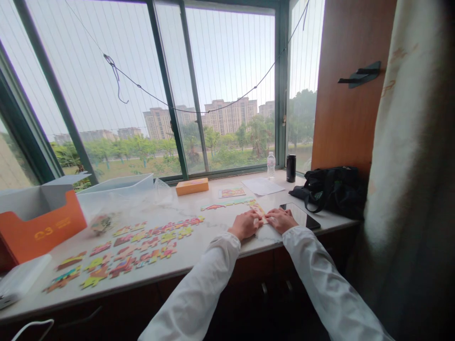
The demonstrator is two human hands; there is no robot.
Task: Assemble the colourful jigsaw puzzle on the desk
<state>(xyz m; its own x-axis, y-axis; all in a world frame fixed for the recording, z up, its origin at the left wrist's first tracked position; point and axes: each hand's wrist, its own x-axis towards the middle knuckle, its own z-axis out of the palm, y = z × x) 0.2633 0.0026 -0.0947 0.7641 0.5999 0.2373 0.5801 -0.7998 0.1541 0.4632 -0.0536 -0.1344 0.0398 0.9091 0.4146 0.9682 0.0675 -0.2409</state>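
Note:
On the white marble-patterned counter, my left hand has its fingers curled onto the near end of a puzzle column. Close beside it, my right hand presses its fingertips on the same column from the right side. The exact pieces under the fingers are mostly covered. From the column's far end, a joined row of puzzle pieces runs leftward. Just behind that row lies a small picture card. Loose, colourful puzzle pieces are spread in rows to my left.
A dark tablet lies beside my right hand, near a black bag. Behind are a paper sheet, a water bottle, a black cylinder and an orange box. An orange carton and plastic bin stand left.

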